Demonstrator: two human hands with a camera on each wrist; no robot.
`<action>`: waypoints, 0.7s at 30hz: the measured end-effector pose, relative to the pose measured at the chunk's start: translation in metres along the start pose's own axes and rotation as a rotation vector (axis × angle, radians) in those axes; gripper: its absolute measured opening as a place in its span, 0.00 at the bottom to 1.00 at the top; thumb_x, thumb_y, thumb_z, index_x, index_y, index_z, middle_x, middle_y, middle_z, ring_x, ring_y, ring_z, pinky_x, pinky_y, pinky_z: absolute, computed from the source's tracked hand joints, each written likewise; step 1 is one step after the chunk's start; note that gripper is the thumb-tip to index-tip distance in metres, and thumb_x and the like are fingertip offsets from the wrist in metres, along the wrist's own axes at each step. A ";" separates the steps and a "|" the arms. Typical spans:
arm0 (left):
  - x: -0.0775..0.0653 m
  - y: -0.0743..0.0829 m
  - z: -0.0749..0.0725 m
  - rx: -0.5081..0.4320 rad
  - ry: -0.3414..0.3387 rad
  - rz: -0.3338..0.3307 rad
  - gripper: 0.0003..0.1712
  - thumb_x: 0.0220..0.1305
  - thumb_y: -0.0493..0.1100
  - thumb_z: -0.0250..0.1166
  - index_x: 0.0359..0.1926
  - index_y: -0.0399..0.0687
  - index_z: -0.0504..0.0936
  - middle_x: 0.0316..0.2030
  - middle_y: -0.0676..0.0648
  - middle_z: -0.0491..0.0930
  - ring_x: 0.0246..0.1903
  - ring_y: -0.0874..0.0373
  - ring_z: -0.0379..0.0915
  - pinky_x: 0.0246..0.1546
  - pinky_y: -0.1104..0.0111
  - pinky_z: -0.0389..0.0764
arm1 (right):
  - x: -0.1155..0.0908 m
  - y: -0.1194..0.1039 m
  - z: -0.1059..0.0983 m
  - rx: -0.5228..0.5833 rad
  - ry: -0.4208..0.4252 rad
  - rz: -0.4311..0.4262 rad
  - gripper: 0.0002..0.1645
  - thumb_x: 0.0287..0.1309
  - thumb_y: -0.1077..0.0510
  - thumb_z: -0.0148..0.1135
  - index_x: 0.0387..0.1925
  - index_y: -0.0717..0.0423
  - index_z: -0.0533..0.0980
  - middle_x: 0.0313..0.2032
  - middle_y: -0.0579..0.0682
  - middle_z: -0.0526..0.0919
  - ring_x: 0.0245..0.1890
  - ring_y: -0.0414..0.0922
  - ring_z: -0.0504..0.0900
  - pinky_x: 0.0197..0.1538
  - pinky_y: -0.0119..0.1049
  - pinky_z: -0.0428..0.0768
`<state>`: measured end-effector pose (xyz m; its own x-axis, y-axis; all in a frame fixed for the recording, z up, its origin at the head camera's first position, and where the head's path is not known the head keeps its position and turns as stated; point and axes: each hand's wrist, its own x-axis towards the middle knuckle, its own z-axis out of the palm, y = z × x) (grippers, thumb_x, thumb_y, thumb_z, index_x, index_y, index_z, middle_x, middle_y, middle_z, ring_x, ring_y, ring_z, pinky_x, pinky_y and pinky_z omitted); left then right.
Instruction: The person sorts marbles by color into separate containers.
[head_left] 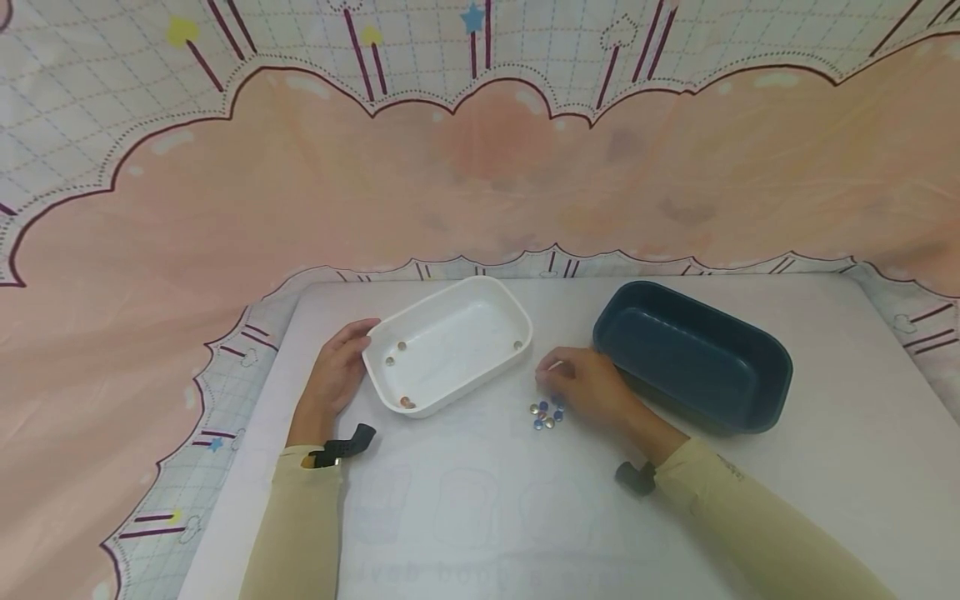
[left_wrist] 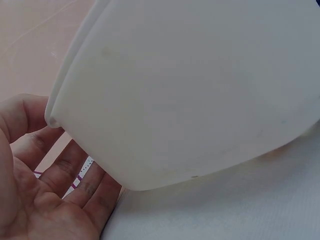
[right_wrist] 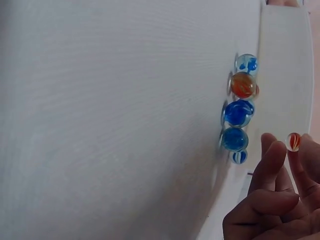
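On the white-covered tabletop [head_left: 450, 500], your left hand [head_left: 333, 379] grips the left end of the white rectangular dish [head_left: 457, 342], marbles [head_left: 402, 345] inside; your right hand [head_left: 592, 382] pinches an orange-streaked glass marble [right_wrist: 293, 142] beside loose marbles [head_left: 549, 422], left of the navy dish [head_left: 697, 354].

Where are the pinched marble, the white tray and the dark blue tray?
Pinched marble [right_wrist: 293, 142]: right wrist view, on its red-streaked face.
White tray [head_left: 456, 343]: head view, bare patch of its floor.
Dark blue tray [head_left: 688, 360]: head view, middle of its floor.
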<state>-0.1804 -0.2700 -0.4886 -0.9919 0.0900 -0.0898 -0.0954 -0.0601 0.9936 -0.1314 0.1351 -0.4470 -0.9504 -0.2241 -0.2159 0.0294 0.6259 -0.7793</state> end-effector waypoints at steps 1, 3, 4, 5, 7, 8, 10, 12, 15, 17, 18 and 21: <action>0.000 0.000 0.000 0.000 0.000 0.000 0.21 0.78 0.42 0.53 0.67 0.42 0.72 0.65 0.53 0.72 0.68 0.61 0.67 0.67 0.76 0.73 | 0.000 0.000 0.000 0.003 -0.003 -0.001 0.07 0.69 0.47 0.64 0.45 0.39 0.83 0.41 0.43 0.89 0.41 0.43 0.84 0.47 0.41 0.83; 0.000 0.000 0.000 0.000 0.001 -0.002 0.21 0.78 0.42 0.53 0.67 0.43 0.72 0.65 0.53 0.72 0.68 0.61 0.67 0.67 0.77 0.73 | 0.000 -0.001 0.000 0.005 -0.002 -0.003 0.07 0.69 0.47 0.64 0.45 0.39 0.83 0.42 0.43 0.89 0.41 0.43 0.85 0.46 0.40 0.83; 0.000 0.000 0.000 -0.001 0.003 -0.003 0.21 0.78 0.42 0.53 0.67 0.43 0.73 0.65 0.53 0.72 0.68 0.61 0.67 0.66 0.77 0.73 | 0.000 -0.002 0.000 0.007 0.000 -0.005 0.07 0.68 0.47 0.65 0.45 0.39 0.83 0.42 0.43 0.89 0.41 0.43 0.84 0.46 0.40 0.83; 0.000 0.000 0.000 0.000 0.004 -0.004 0.21 0.78 0.42 0.53 0.67 0.43 0.73 0.65 0.53 0.72 0.68 0.61 0.67 0.67 0.76 0.73 | 0.000 -0.002 0.000 0.007 0.002 -0.007 0.07 0.68 0.48 0.65 0.45 0.39 0.83 0.41 0.43 0.89 0.41 0.43 0.84 0.46 0.40 0.84; -0.001 0.000 0.000 0.004 0.008 -0.008 0.20 0.78 0.42 0.53 0.67 0.44 0.73 0.66 0.54 0.72 0.68 0.61 0.67 0.67 0.76 0.73 | 0.000 -0.004 -0.001 0.014 0.005 -0.017 0.07 0.68 0.48 0.65 0.45 0.40 0.83 0.41 0.43 0.88 0.40 0.43 0.84 0.46 0.40 0.84; -0.001 0.000 0.000 0.004 0.009 -0.009 0.21 0.78 0.43 0.53 0.67 0.44 0.73 0.66 0.53 0.71 0.69 0.61 0.67 0.67 0.76 0.73 | 0.000 -0.005 -0.001 0.019 0.005 -0.022 0.08 0.68 0.48 0.65 0.46 0.41 0.83 0.40 0.43 0.88 0.40 0.43 0.84 0.46 0.40 0.84; -0.001 0.000 0.000 0.008 0.011 -0.008 0.21 0.78 0.43 0.53 0.67 0.44 0.73 0.66 0.53 0.71 0.69 0.61 0.67 0.67 0.76 0.72 | 0.000 -0.007 -0.001 0.032 0.005 -0.031 0.08 0.68 0.49 0.65 0.47 0.42 0.83 0.40 0.43 0.87 0.40 0.44 0.83 0.46 0.39 0.85; 0.000 0.000 0.000 0.009 0.012 -0.007 0.21 0.78 0.43 0.54 0.67 0.44 0.73 0.66 0.53 0.71 0.69 0.61 0.66 0.68 0.75 0.72 | 0.000 -0.008 -0.002 0.047 0.005 -0.042 0.09 0.69 0.49 0.64 0.48 0.44 0.83 0.40 0.43 0.87 0.40 0.44 0.83 0.46 0.39 0.85; 0.000 -0.001 0.000 0.009 0.014 -0.005 0.21 0.78 0.43 0.54 0.67 0.44 0.73 0.66 0.53 0.71 0.69 0.61 0.67 0.68 0.75 0.72 | 0.001 -0.010 -0.001 0.063 0.011 -0.051 0.12 0.69 0.50 0.64 0.50 0.46 0.83 0.41 0.43 0.87 0.41 0.44 0.83 0.46 0.38 0.85; 0.000 -0.001 -0.001 0.007 0.015 -0.003 0.20 0.78 0.43 0.54 0.66 0.44 0.74 0.66 0.54 0.72 0.69 0.61 0.67 0.67 0.76 0.72 | 0.001 -0.011 -0.001 0.074 0.017 -0.055 0.13 0.70 0.50 0.64 0.52 0.48 0.83 0.42 0.44 0.87 0.41 0.44 0.84 0.46 0.38 0.86; 0.001 -0.001 -0.001 0.005 0.015 -0.002 0.20 0.78 0.43 0.54 0.66 0.44 0.74 0.65 0.54 0.72 0.68 0.61 0.67 0.67 0.76 0.72 | 0.001 -0.011 -0.001 0.077 0.019 -0.053 0.14 0.70 0.50 0.64 0.52 0.48 0.83 0.42 0.44 0.87 0.42 0.44 0.84 0.46 0.37 0.86; 0.001 -0.001 0.000 0.004 0.013 0.001 0.20 0.78 0.42 0.54 0.66 0.43 0.74 0.65 0.54 0.72 0.68 0.61 0.67 0.67 0.76 0.73 | 0.001 -0.013 -0.002 0.083 0.024 -0.045 0.14 0.70 0.50 0.64 0.53 0.47 0.83 0.44 0.44 0.88 0.42 0.44 0.85 0.46 0.37 0.86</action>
<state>-0.1812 -0.2703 -0.4898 -0.9930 0.0766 -0.0896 -0.0940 -0.0562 0.9940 -0.1333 0.1278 -0.4360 -0.9583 -0.2322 -0.1667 0.0116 0.5511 -0.8344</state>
